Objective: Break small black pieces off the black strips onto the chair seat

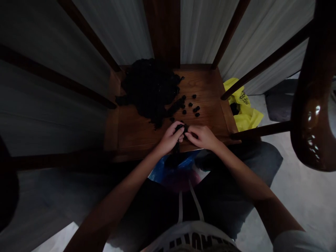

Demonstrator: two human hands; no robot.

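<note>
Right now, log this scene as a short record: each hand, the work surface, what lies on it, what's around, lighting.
Left hand: fingers closed on a small black item
Right hand: fingertips at the same item; grip unclear
Surface: brown wooden seat
Black heap: toward the seat's back left; material too dark to tell
Small black pieces: several, loose, right of the heap
Yellow bag: beyond the seat's right side
Blue plastic: below the seat's front edge
Lighting: dim

A black piece (185, 128) (its outline unclear) is held between the left hand (172, 135) and the right hand (201, 136).
</note>
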